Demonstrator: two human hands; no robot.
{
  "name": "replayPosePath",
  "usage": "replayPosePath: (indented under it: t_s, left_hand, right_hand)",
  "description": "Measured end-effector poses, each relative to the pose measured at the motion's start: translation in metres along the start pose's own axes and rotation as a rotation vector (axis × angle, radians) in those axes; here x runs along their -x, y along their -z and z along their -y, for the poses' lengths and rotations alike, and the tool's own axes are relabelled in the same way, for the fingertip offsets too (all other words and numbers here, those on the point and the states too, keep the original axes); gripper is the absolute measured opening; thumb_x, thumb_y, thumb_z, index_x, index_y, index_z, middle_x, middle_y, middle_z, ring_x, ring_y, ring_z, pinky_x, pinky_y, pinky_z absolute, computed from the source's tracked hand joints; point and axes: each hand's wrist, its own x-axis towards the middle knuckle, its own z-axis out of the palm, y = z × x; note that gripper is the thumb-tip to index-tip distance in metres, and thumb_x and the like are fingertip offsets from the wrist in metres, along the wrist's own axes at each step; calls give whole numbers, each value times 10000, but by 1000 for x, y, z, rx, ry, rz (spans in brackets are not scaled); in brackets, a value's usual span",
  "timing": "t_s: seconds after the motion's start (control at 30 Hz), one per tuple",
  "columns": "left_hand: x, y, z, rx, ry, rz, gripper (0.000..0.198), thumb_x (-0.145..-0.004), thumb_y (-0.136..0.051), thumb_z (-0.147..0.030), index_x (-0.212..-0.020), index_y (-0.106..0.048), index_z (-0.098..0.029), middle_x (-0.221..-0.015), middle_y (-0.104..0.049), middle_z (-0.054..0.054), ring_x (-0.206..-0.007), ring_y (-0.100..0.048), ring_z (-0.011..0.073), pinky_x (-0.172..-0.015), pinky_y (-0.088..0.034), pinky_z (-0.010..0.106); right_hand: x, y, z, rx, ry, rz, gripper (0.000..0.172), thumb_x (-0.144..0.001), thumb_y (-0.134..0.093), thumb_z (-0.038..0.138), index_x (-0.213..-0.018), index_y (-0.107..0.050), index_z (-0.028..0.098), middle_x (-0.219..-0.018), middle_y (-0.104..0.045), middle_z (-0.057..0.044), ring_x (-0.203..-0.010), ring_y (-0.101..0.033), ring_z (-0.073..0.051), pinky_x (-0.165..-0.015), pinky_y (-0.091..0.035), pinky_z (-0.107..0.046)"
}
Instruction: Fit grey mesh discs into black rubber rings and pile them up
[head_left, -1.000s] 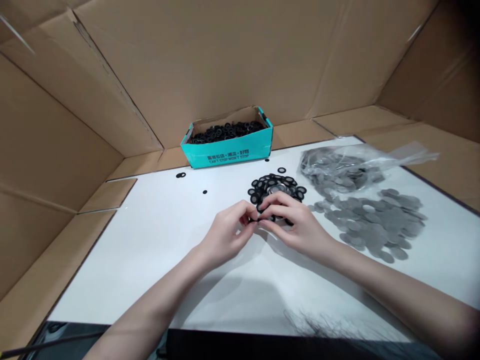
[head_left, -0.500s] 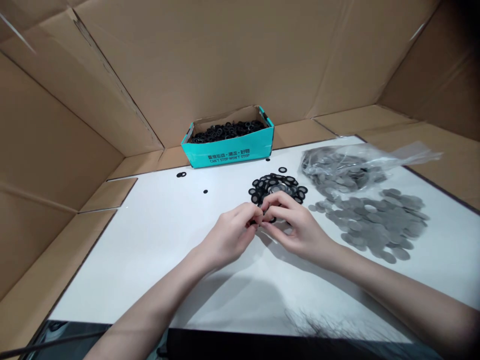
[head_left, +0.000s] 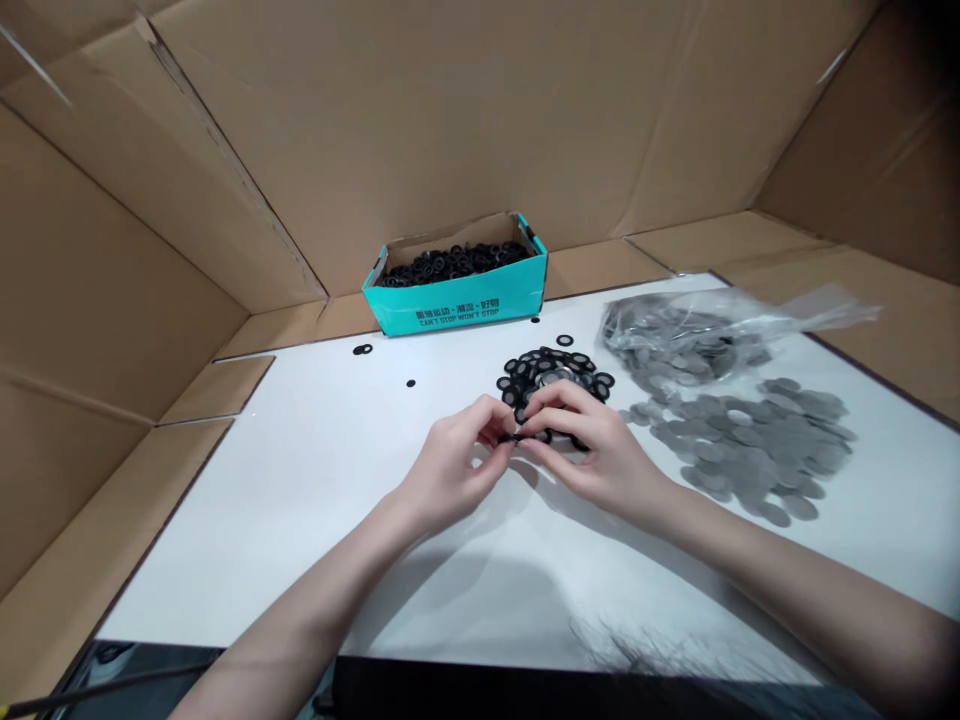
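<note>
Between my two hands a small black ring is held nearly edge-on, just above the white table. My left hand pinches its left side with thumb and forefinger. From the right, the fingertips of my right hand close on its other edge. Whether a grey disc sits inside this ring cannot be made out. Right behind the fingers lies a pile of black rings with grey centres, partly hidden by my right hand. To the right, flat grey mesh-like discs are spread in a loose heap.
A turquoise box full of black rings stands at the back. A clear plastic bag of grey discs lies at the back right. Small black pieces lie at the left. Cardboard walls surround the white table.
My left thumb and forefinger have opened into a rounder pinch, so the black ring shows more between the fingertips. My right hand has barely moved.
</note>
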Motion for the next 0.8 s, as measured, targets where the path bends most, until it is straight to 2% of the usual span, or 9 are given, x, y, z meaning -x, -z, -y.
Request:
replayPosePath:
  t_s: [0.17,0.27,0.37,0.5,0.6,0.8]
  left_hand:
    - [-1,-1,-3,70,52,1,157,-841,-567,-67,-926,-521,-192,-847,-602,-13,-731,-604,86,-682,-518,194]
    - [-1,0,-5,75,60,-4,146,-850,-577,-80,-931,-524,-189,-857,-603,-6,-734,-606,89,-678,-522,200]
    - [-2,1,-6,79,24,-18,157,-863,-603,-99,-978,-539,-184,-916,-614,15,-741,-612,87,-682,-534,204]
    - [-2,4,-5,101,-109,-26,303,-854,-650,-90,-1121,-549,-191,-1069,-623,55,-785,-636,90,-751,-582,236]
    - [-2,4,-3,87,-186,-65,323,-861,-664,-90,-1145,-556,-200,-1068,-641,53,-768,-641,89,-734,-587,232]
    - [-2,2,-3,58,-234,-139,358,-832,-750,-162,-1131,-557,-201,-1034,-661,44,-753,-644,91,-709,-584,216]
  right_hand:
    - [2,-2,2,41,68,-10,106,-893,-591,99,-822,-624,170,-935,-617,-90,-876,-609,-202,-744,-519,-337]
    - [2,-1,4,17,42,-7,102,-895,-585,103,-833,-627,173,-939,-621,-87,-878,-608,-197,-757,-513,-335]
    - [0,1,5,-95,-82,1,94,-898,-601,147,-820,-639,181,-927,-621,-71,-855,-615,-177,-733,-502,-310]
    - [-5,5,5,-282,-293,52,119,-890,-608,253,-800,-659,193,-908,-629,-63,-788,-599,-166,-607,-445,-280]
    - [-8,7,6,-456,-411,118,195,-882,-617,353,-777,-656,193,-870,-634,-59,-792,-591,-176,-631,-445,-293]
    - [-10,8,11,-775,-755,216,379,-804,-653,560,-798,-644,181,-732,-568,-11,-587,-440,-110,-520,-322,-263]
